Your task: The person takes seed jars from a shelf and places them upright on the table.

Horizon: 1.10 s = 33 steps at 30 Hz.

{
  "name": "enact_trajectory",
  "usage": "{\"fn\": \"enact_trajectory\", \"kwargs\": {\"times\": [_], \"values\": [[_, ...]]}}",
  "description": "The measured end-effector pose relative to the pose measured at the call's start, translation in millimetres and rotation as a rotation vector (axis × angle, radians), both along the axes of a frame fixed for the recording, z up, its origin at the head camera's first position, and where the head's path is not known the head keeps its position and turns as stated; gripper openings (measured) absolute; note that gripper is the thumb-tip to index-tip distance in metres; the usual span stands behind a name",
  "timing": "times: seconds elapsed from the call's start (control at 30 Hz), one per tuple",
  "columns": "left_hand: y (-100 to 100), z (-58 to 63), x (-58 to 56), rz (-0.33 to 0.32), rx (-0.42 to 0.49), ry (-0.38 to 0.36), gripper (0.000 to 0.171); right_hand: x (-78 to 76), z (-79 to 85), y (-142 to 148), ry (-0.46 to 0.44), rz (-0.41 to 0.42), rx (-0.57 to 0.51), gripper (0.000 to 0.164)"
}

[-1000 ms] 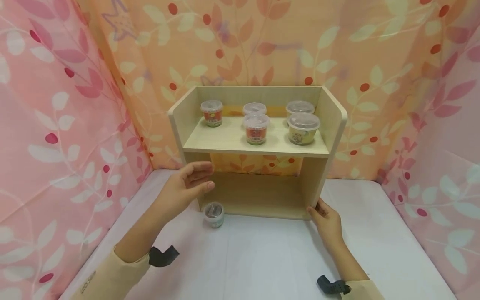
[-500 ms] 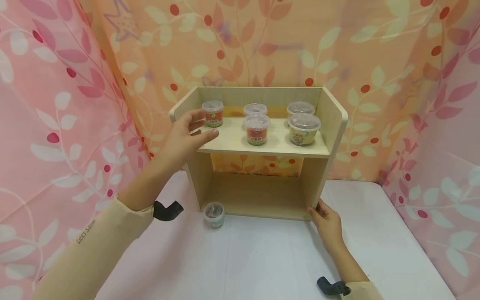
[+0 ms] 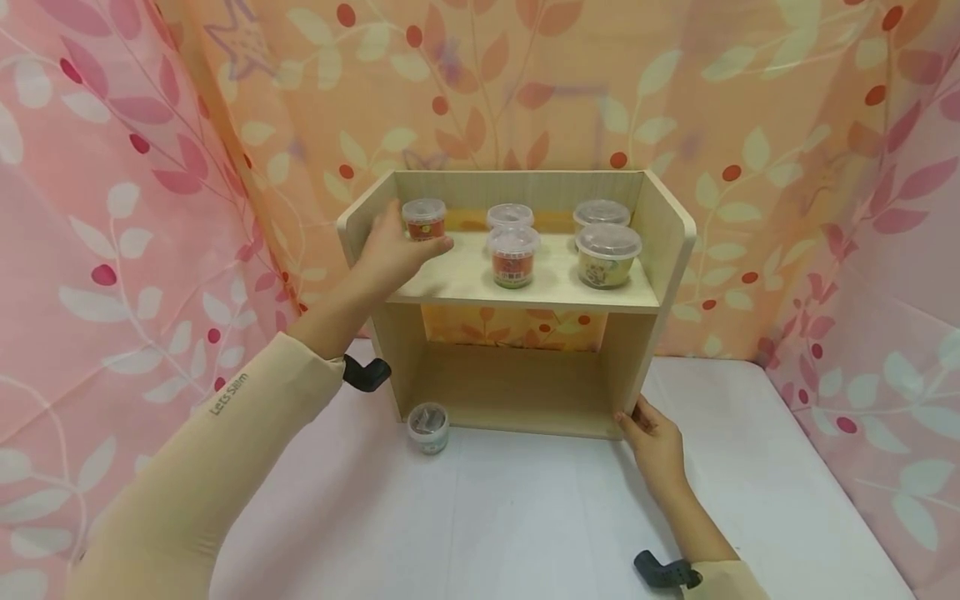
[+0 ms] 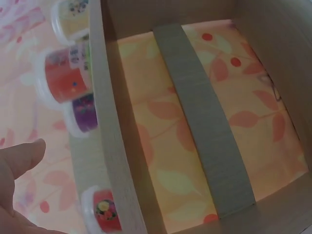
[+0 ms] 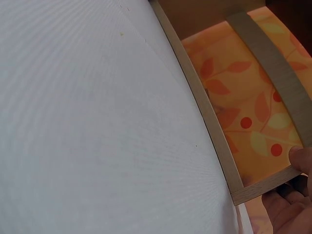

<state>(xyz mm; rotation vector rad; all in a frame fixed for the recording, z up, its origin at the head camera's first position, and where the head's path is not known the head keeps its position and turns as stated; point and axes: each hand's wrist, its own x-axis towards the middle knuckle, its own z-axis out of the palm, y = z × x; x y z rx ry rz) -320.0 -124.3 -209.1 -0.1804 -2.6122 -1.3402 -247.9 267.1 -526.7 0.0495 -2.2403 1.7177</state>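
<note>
A pale wooden two-tier shelf [image 3: 517, 305] stands on the table. My left hand [image 3: 392, 257] is at the upper tier's left end, beside a small red-labelled tub [image 3: 426, 218] with a clear lid. Its thumb [image 4: 30, 157] is spread apart from the other fingers in the left wrist view, and a gap shows between hand and tub [image 4: 105, 210]. Low on the shelf's right side panel [image 3: 628, 367], my right hand [image 3: 657, 443] grips the edge, thumb on the inner face and fingers outside.
Also on the upper tier are a red-labelled tub [image 3: 513, 267] with another behind it, and a yellow tub [image 3: 606, 265] with one behind. A small lidded tub [image 3: 429, 432] sits on the white tabletop [image 3: 525, 508] before the shelf's left corner. Patterned curtains [image 3: 525, 92] surround it.
My left hand has risen from in front of the lower tier to the upper tier and moved in beside the left red-labelled tub. My right hand keeps its hold on the side panel.
</note>
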Motion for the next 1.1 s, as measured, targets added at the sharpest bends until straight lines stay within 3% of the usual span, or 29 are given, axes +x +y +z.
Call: {"fn": "enact_trajectory", "kwargs": {"times": [0.13,0.3,0.47,0.57,0.73,0.87,1.1], "values": [[3,0.1,-16.3,-0.014,0.069,0.005,0.089,-0.7,0.6,1,0.002,-0.008,0.01,0.061],[3,0.3,-27.9,-0.022,0.211,-0.115,0.093,-0.5,2.0,-1,0.02,-0.012,0.003,0.06],[5,-1.8,-36.1,0.036,0.278,-0.168,0.093,0.5,3.8,-2,0.021,-0.008,0.009,0.061],[8,-2.5,-41.3,0.052,0.292,-0.163,0.093,1.0,3.9,-3,0.016,-0.021,0.019,0.061],[10,-2.6,-49.0,0.066,0.319,-0.155,0.076,2.1,2.6,-4,0.009,-0.029,0.036,0.06],[9,-4.3,-52.7,0.081,0.298,-0.14,0.067,2.8,1.8,-3,0.01,-0.029,0.048,0.06],[9,-9.4,-58.6,0.095,0.259,-0.09,0.066,3.3,0.4,-2,0.01,-0.034,0.054,0.059]]}}
